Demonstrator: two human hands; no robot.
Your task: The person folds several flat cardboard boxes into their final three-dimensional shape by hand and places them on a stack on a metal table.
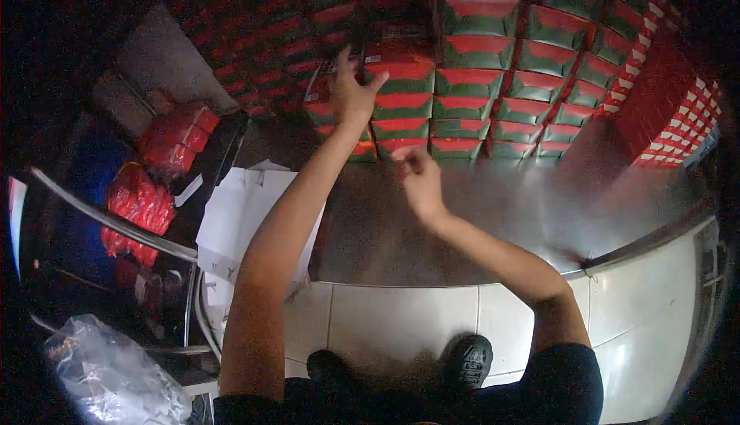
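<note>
My left hand (355, 97) reaches up to the stacked red-and-green packs (404, 104), its thumb and fingers spread apart. Nothing shows in its grasp, and whether the fingertips touch a pack cannot be told. Lower and to the right, my right hand (421, 182) hangs over the metal tabletop (393, 222) just in front of the stack. Its fingers are partly curled and slightly blurred, and I see no object in them. Small white labels mark the top of the pack (399, 66) beside my left hand.
White paper sheets (245, 211) lie left of the tabletop under my left forearm. Further left are red plastic-wrapped bundles (139, 211), a curved metal rail (110, 222) and a clear plastic bag (115, 373). Red packs with white edges (679, 124) stand at the right. Pale tiles (399, 315) cover the floor.
</note>
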